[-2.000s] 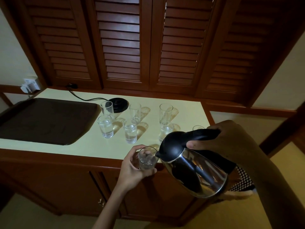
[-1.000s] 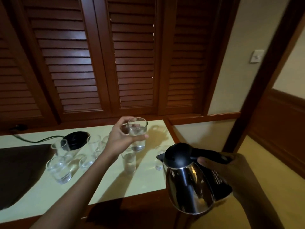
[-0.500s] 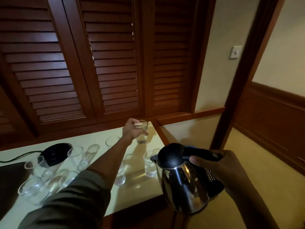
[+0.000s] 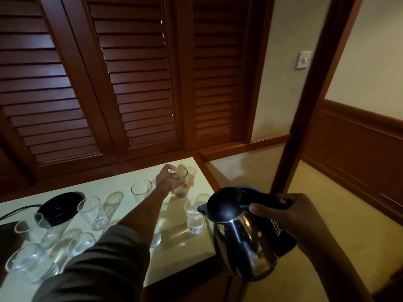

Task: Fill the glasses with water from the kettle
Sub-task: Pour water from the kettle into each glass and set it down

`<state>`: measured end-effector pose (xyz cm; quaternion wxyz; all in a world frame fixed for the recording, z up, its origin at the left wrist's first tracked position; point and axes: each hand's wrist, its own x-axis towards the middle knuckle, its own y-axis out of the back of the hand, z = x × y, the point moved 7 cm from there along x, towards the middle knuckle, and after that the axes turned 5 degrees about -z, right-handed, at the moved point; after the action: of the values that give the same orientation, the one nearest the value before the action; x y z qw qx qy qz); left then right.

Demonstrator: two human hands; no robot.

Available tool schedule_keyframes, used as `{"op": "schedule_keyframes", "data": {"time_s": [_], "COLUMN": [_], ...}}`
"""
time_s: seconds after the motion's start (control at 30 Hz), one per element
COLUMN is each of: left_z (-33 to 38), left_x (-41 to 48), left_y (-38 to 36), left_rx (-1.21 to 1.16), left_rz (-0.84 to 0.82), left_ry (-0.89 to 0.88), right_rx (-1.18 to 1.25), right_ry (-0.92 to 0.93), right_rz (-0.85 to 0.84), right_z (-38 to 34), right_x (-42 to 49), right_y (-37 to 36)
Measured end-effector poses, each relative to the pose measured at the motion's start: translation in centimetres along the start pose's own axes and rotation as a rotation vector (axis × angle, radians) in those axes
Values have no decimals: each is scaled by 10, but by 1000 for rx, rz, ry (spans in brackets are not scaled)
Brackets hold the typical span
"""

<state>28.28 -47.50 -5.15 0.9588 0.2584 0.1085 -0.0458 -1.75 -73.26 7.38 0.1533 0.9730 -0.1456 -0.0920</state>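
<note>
Gloom makes the water levels hard to read: only the short glass (image 4: 194, 216) just left of the kettle's spout plainly holds water. A grey sleeve (image 4: 98, 269) and bare forearm cut across the middle of the pale counter (image 4: 122, 184) and cover most of one hidden glass (image 4: 156, 239), so that only its foot shows. A small glass (image 4: 203, 196) peeps out behind the kettle's black lid, and a dark tray (image 4: 6, 234) is cut off at the left edge.

The left hand (image 4: 169, 180) reaches to the counter's far right corner, fingers and thumb curled round a tumbler (image 4: 182, 176). Whether its base sits on the top or hangs just above, I cannot tell. The right hand (image 4: 290, 216) is wrapped round the black handle of the steel kettle (image 4: 242, 247), held in the air off the counter's near right corner with its spout towards the glasses.

The counter tops a dark wooden cabinet (image 4: 185, 288) and backs onto louvred shutters (image 4: 135, 83). To the right are a cream wall with a light switch (image 4: 304, 59), a wooden door post (image 4: 309, 101) and beige carpet (image 4: 327, 203).

The round black kettle base (image 4: 60, 207) sits at the back left, its cord (image 4: 15, 211) running off left. A tall glass (image 4: 141, 190) stands just left of the reaching wrist, another glass (image 4: 93, 212) is beside the base, and a cluster of glasses (image 4: 24, 262) crowds the near left.
</note>
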Motion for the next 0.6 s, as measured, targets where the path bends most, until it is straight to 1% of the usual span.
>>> {"op": "schedule_keyframes", "data": {"time_s": [0.07,0.1,0.2,0.23,0.27,0.33,0.4,0.47,0.5,0.6], "left_z": [2,5,21,30,39,53,48,31,20,-15], "left_x": [-2,-3,-9,-13,-16,-23,-27,-32,-35,-48], "left_y": [1,0,-5,-2,5,33,73,108,121,135], "left_rx": [27,57,254,306,322,321,351,342,321,307], "left_rz": [-12,-45,-252,-293,-300,-215,-57,50,77,69], "left_ry": [-5,-7,-42,-74,-120,-196,-202,-148,-112,56], "right_rx": [-8,-10,-13,-12,-7,0,2,8,11,19], "right_ry": [2,4,10,11,14,18,17,30,41,58], "right_rz": [6,8,6,-2,-13,-40,-59,-74,-85,-109], "right_z": [1,1,1,1,1,0,0,0,-1,-4], "right_x": [1,1,-1,-2,-3,-5,-7,-9,-10,-13], "right_y": [0,0,-2,-3,-5,-9,-13,-16,-18,-24]}}
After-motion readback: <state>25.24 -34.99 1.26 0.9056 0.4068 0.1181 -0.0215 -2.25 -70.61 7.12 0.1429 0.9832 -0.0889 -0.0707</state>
